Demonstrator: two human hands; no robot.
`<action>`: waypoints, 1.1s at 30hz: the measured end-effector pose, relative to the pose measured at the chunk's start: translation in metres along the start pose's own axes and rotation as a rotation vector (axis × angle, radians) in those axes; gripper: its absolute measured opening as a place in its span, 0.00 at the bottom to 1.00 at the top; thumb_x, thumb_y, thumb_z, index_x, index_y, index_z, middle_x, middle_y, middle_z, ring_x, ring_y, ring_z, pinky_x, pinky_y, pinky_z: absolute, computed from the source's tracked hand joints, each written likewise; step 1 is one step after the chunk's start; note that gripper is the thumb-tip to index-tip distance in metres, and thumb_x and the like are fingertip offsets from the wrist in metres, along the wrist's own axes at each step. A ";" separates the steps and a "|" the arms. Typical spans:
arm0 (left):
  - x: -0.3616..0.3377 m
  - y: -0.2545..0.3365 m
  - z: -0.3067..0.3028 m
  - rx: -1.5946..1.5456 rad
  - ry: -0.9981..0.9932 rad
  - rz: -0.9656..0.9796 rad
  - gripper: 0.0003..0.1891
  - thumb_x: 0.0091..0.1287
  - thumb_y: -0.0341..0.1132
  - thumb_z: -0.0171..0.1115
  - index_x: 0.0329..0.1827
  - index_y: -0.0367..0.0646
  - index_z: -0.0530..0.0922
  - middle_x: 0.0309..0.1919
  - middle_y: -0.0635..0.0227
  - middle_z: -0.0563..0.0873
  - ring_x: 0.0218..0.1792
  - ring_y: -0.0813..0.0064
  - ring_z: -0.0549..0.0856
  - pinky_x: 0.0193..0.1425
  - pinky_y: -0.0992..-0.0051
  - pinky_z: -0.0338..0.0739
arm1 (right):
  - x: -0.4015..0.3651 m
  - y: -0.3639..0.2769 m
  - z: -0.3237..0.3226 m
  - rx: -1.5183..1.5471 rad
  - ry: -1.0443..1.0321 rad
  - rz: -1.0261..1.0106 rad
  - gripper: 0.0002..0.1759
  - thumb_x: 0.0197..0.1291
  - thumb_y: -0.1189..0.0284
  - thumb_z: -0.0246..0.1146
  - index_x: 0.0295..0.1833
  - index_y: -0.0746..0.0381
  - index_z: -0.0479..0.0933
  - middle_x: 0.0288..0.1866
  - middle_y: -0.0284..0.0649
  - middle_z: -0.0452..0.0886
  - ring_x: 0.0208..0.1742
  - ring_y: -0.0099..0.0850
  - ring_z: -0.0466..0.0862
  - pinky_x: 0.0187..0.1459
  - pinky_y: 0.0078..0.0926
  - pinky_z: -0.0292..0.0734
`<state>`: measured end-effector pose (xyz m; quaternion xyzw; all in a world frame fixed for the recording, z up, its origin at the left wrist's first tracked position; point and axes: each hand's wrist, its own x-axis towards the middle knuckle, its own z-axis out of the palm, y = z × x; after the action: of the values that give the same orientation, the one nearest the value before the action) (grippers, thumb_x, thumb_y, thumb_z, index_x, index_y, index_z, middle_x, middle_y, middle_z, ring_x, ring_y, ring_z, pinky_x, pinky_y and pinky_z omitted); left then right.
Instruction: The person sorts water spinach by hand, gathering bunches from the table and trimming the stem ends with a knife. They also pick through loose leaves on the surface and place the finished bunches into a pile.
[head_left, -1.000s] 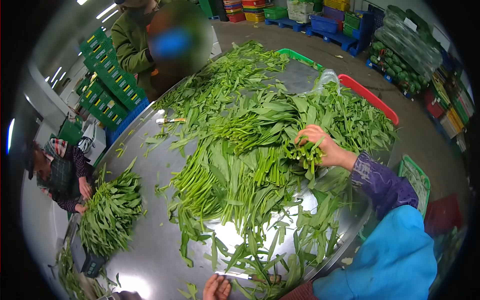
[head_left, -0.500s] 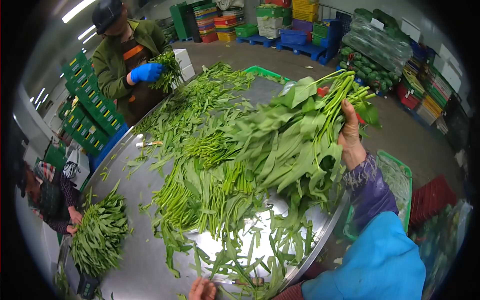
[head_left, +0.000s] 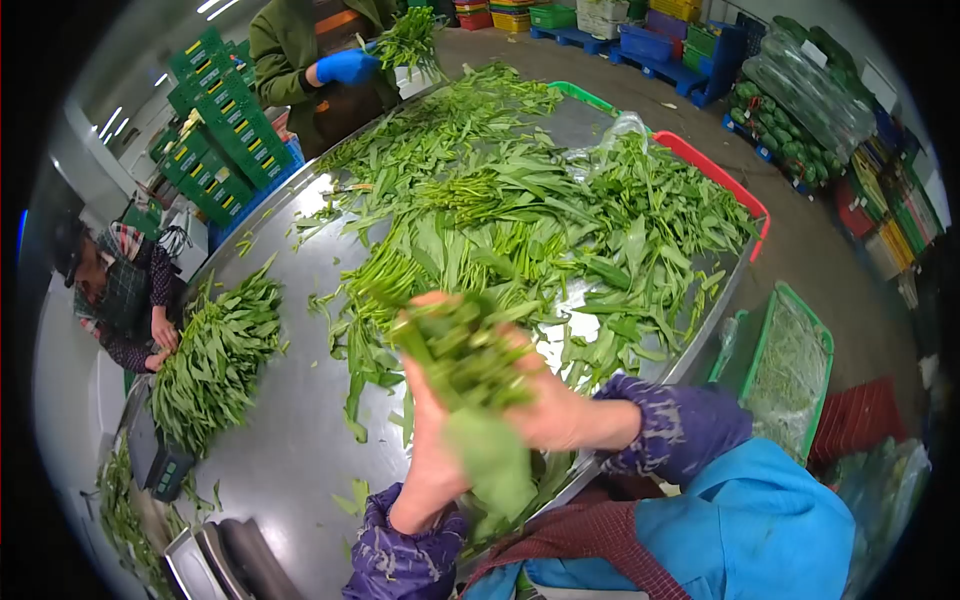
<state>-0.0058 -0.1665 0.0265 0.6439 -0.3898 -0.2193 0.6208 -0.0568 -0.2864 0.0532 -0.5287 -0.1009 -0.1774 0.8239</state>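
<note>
A bunch of water spinach is gripped between both my hands above the near part of the metal table, its cut stem ends facing up and somewhat blurred. My left hand is closed round its left side. Around the right side wraps my right hand. One large leaf hangs below the stems between my wrists. Just beyond my hands lies a loose heap of leafy stems, spread across the table. The lower leaves of the bunch are mostly hidden by my hands.
Across the table, a co-worker's blue-gloved hand holds a small bunch. At left, another person handles a big bundle beside a scale. A red crate rim borders the table's right edge; a green crate stands below.
My right hand has brought the bunch from the upper right down in front of me, turning its stems upward. My left hand has risen from the table's near edge and taken hold too.
</note>
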 end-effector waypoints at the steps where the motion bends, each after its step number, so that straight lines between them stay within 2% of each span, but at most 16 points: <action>1: 0.000 -0.007 -0.007 0.003 -0.011 -0.003 0.53 0.47 0.28 0.67 0.72 0.42 0.38 0.60 0.56 0.67 0.54 0.67 0.75 0.58 0.70 0.71 | -0.003 0.012 0.005 -0.067 -0.045 -0.077 0.52 0.44 0.67 0.72 0.69 0.62 0.46 0.65 0.43 0.59 0.65 0.32 0.63 0.65 0.30 0.58; 3: -0.002 -0.017 -0.019 -0.166 0.072 -0.020 0.48 0.49 0.29 0.65 0.70 0.41 0.43 0.59 0.57 0.68 0.53 0.68 0.75 0.57 0.70 0.71 | -0.004 0.009 0.019 -0.099 -0.154 -0.008 0.60 0.41 0.58 0.74 0.70 0.61 0.39 0.68 0.49 0.49 0.70 0.42 0.53 0.68 0.36 0.51; 7: -0.027 -0.031 -0.033 -0.491 0.311 -0.091 0.38 0.53 0.32 0.62 0.68 0.41 0.55 0.56 0.59 0.71 0.51 0.68 0.77 0.55 0.70 0.73 | -0.003 0.038 0.021 -0.184 -0.263 0.058 0.59 0.44 0.52 0.70 0.71 0.60 0.38 0.69 0.48 0.47 0.73 0.40 0.47 0.71 0.38 0.47; 9: -0.040 -0.034 -0.043 -0.720 0.397 -0.308 0.27 0.57 0.36 0.58 0.60 0.40 0.66 0.53 0.61 0.74 0.51 0.68 0.77 0.55 0.68 0.74 | -0.006 0.017 0.015 -0.248 -0.267 0.176 0.46 0.51 0.66 0.66 0.69 0.62 0.46 0.70 0.43 0.50 0.71 0.38 0.53 0.71 0.39 0.47; 10: -0.052 -0.047 -0.054 -0.780 0.488 -0.343 0.25 0.59 0.37 0.55 0.60 0.41 0.67 0.51 0.63 0.76 0.51 0.67 0.77 0.55 0.65 0.74 | -0.005 0.025 0.000 -0.248 -0.237 -0.005 0.39 0.53 0.72 0.62 0.68 0.61 0.51 0.68 0.41 0.56 0.68 0.36 0.59 0.69 0.39 0.54; 11: -0.063 -0.058 -0.064 -0.767 0.529 -0.347 0.25 0.59 0.37 0.55 0.60 0.41 0.67 0.51 0.63 0.76 0.51 0.67 0.77 0.55 0.65 0.74 | -0.007 0.020 -0.011 -0.091 -0.125 -0.029 0.32 0.55 0.72 0.61 0.65 0.61 0.57 0.60 0.42 0.68 0.61 0.35 0.69 0.62 0.37 0.65; 12: -0.072 -0.067 -0.074 -0.867 0.624 -0.272 0.24 0.60 0.37 0.54 0.60 0.42 0.67 0.52 0.64 0.76 0.51 0.66 0.77 0.55 0.64 0.74 | -0.011 0.007 -0.027 -0.218 0.006 0.092 0.25 0.58 0.72 0.57 0.61 0.63 0.63 0.51 0.43 0.75 0.51 0.33 0.78 0.55 0.32 0.73; 13: -0.081 -0.070 -0.085 -0.964 0.713 -0.186 0.23 0.61 0.37 0.53 0.60 0.43 0.67 0.52 0.64 0.75 0.51 0.66 0.77 0.55 0.63 0.74 | -0.019 0.006 -0.043 -0.279 0.124 0.121 0.17 0.62 0.70 0.54 0.55 0.64 0.68 0.44 0.41 0.77 0.41 0.27 0.80 0.46 0.25 0.76; 15: -0.100 -0.069 -0.102 -0.946 0.746 -0.172 0.22 0.62 0.38 0.51 0.60 0.45 0.67 0.52 0.65 0.75 0.51 0.65 0.77 0.55 0.62 0.74 | -0.042 0.030 -0.078 -0.518 0.285 0.299 0.14 0.63 0.68 0.53 0.51 0.64 0.70 0.39 0.37 0.77 0.35 0.23 0.77 0.38 0.22 0.75; 17: -0.113 -0.071 -0.116 -0.923 0.817 -0.107 0.22 0.63 0.41 0.50 0.60 0.46 0.67 0.52 0.64 0.74 0.51 0.64 0.77 0.56 0.61 0.74 | -0.082 0.072 -0.095 -0.629 0.246 0.567 0.11 0.59 0.68 0.57 0.41 0.65 0.75 0.29 0.33 0.77 0.30 0.19 0.75 0.34 0.19 0.71; 19: -0.120 -0.063 -0.121 -0.897 0.854 -0.096 0.21 0.64 0.44 0.49 0.59 0.47 0.68 0.52 0.64 0.74 0.52 0.63 0.76 0.56 0.60 0.73 | -0.119 0.105 -0.088 -0.858 -0.090 0.602 0.11 0.58 0.67 0.58 0.37 0.64 0.76 0.24 0.33 0.78 0.27 0.20 0.77 0.31 0.21 0.72; 24: -0.143 -0.069 -0.136 -0.890 0.919 -0.029 0.23 0.64 0.50 0.49 0.59 0.49 0.68 0.55 0.62 0.73 0.55 0.61 0.74 0.59 0.59 0.70 | -0.137 0.131 -0.037 -1.100 -0.418 0.348 0.10 0.53 0.66 0.60 0.35 0.62 0.73 0.27 0.41 0.79 0.28 0.37 0.80 0.23 0.35 0.72; 27: -0.159 -0.067 -0.151 -0.920 0.967 -0.020 0.24 0.64 0.50 0.49 0.60 0.50 0.68 0.56 0.63 0.73 0.56 0.61 0.74 0.60 0.58 0.68 | -0.139 0.142 -0.026 -1.203 -0.549 0.221 0.15 0.51 0.64 0.62 0.38 0.62 0.70 0.34 0.43 0.77 0.27 0.39 0.79 0.24 0.35 0.72; 29: -0.170 -0.064 -0.162 -0.809 0.983 0.015 0.25 0.64 0.51 0.48 0.61 0.49 0.68 0.57 0.62 0.73 0.56 0.61 0.73 0.61 0.59 0.67 | -0.129 0.141 -0.023 -1.244 -0.525 0.196 0.17 0.49 0.64 0.64 0.39 0.62 0.67 0.37 0.44 0.74 0.28 0.40 0.78 0.23 0.36 0.71; 31: -0.180 -0.061 -0.174 -0.795 1.014 0.023 0.26 0.64 0.52 0.47 0.61 0.48 0.68 0.58 0.62 0.72 0.57 0.61 0.73 0.61 0.59 0.67 | -0.114 0.146 -0.026 -1.420 -0.377 -0.019 0.18 0.47 0.64 0.65 0.39 0.61 0.67 0.35 0.43 0.72 0.29 0.38 0.77 0.24 0.34 0.71; 33: -0.194 -0.055 -0.189 -0.781 1.032 0.030 0.26 0.65 0.52 0.47 0.61 0.47 0.68 0.58 0.61 0.72 0.57 0.61 0.73 0.62 0.60 0.67 | -0.109 0.156 -0.029 -1.525 -0.377 -0.042 0.15 0.46 0.68 0.63 0.37 0.62 0.68 0.31 0.41 0.71 0.30 0.36 0.76 0.25 0.33 0.72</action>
<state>0.0353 0.0982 -0.0412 0.3879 0.0584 0.0013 0.9199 -0.0953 -0.2337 -0.1276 -0.9674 -0.0996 -0.1206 0.1990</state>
